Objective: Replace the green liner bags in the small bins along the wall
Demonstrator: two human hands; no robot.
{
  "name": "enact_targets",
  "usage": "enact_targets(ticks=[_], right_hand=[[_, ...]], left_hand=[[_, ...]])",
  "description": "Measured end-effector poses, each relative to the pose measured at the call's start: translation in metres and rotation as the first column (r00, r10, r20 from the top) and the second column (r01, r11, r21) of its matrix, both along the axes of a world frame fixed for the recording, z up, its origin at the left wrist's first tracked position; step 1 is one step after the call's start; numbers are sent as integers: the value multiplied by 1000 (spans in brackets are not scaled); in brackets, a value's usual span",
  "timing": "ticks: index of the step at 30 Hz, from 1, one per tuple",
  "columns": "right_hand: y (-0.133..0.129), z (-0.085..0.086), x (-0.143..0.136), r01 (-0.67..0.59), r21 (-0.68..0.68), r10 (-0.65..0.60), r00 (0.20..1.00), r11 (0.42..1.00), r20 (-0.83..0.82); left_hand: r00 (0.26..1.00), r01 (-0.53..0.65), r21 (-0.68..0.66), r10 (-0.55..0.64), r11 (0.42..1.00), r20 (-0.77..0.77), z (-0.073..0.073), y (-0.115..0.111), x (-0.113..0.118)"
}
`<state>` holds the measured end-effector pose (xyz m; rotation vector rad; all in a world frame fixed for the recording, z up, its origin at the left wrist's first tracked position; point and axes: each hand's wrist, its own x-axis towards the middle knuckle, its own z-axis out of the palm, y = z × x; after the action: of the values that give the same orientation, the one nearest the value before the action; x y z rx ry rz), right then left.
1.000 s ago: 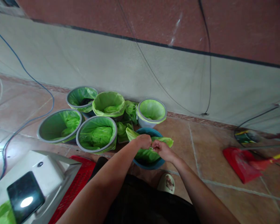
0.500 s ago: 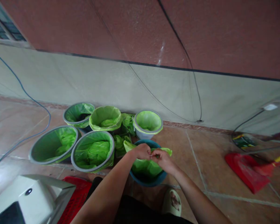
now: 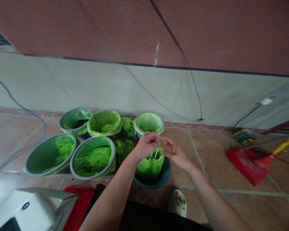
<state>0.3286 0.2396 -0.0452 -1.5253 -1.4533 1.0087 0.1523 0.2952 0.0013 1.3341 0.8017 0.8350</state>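
Head view: green bag [image 3: 148,168] at 6 o'clock inside blue bucket [image 3: 153,185]; mouth drawn in, white drawstring [image 3: 156,153] up; bag not lifted out, no knot visible. Left hand [image 3: 148,146], bag's 12 o'clock, apparently pinching drawstring; right hand [image 3: 176,155], 2 o'clock, fingers loosely parted, grip unclear.

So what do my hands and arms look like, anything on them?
Your left hand and right hand are ungloved, with no watch or bracelet visible. No sleeves show on the left arm or right arm. I can't tell about rings.
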Motion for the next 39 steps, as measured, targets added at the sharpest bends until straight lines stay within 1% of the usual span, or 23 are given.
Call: enact_targets(ticks=[2, 3, 5, 8, 9, 10, 12, 15, 16, 18, 20, 21, 22, 25, 26, 28, 30, 31, 34, 36, 38, 39], right_hand=[[-3, -1, -7, -122, -6, 122, 992, 993, 17], [-5, -3, -13, -150, -12, 151, 988, 989, 46], [-5, -11, -28, -141, -22, 143, 979, 990, 143], [-1, -27, -46, -107, 30, 95, 958, 994, 270], [1, -31, -50, -109, 54, 89, 953, 993, 290], [3, -33, -51, -117, 61, 93, 947, 991, 306], [5, -32, -50, -135, 5, 125, 931, 991, 344], [4, -23, -41, -147, -122, 185, 896, 982, 404], [4, -20, -38, -145, -140, 190, 891, 980, 411], [2, -16, -33, -133, -148, 183, 898, 980, 400], [2, -17, -29, -115, -153, 165, 913, 981, 373], [3, -18, -29, -108, -155, 158, 919, 982, 361], [3, -20, -28, -100, -153, 149, 924, 983, 351], [5, -23, -30, -102, -146, 139, 951, 984, 275], [6, -22, -31, -111, -146, 140, 969, 983, 206], [6, -17, -33, -121, -154, 123, 992, 981, 2], [6, -9, -33, -119, -177, 84, 977, 977, -197], [6, -4, -33, -119, -192, 64, 961, 974, -268], [6, 10, -32, -112, -234, 7, 914, 966, -405], [8, 18, -32, -29, -234, -84, 884, 972, -459], [11, 27, -33, 125, -196, -205, 859, 973, -470], [12, 32, -35, 205, -156, -255, 843, 966, -473]], left_hand=[[995, -25, -48, 29, 999, 99, 8, -1, 2], [991, -31, -73, 41, 997, 131, 10, -2, 3], [989, 4, -110, 13, 994, 147, 12, -4, 7], [992, 114, -81, -110, 990, 56, 9, -8, 11], [992, 128, -49, -129, 991, 2, 7, -8, 12], [991, 123, -11, -123, 992, -54, 5, -8, 12], [987, 67, 60, -57, 996, -150, 3, -4, 9], [958, -34, 138, 71, 990, -276, 5, 5, -1], [933, -63, 179, 122, 982, -339, 6, 7, -5], [848, -92, 290, 228, 953, -479, 9, 10, -12], [767, -78, 368, 291, 927, -571, 12, 11, -17], [751, -74, 377, 300, 923, -588, 12, 11, -19], [751, -76, 372, 298, 925, -589, 13, 11, -20], [777, -128, 346, 311, 930, -547, 12, 11, -21], [789, -146, 342, 318, 928, -526, 12, 12, -21], [820, -166, 336, 319, 927, -475, 13, 13, -21], [855, -176, 322, 306, 930, -419, 14, 15, -22], [868, -183, 315, 304, 931, -393, 14, 15, -22], [883, -234, 303, 332, 924, -331, 15, 17, -23], [881, -278, 299, 366, 913, -300, 14, 19, -25], [879, -320, 299, 399, 899, -259, 12, 20, -26], [881, -340, 298, 413, 892, -231, 11, 20, -26]])
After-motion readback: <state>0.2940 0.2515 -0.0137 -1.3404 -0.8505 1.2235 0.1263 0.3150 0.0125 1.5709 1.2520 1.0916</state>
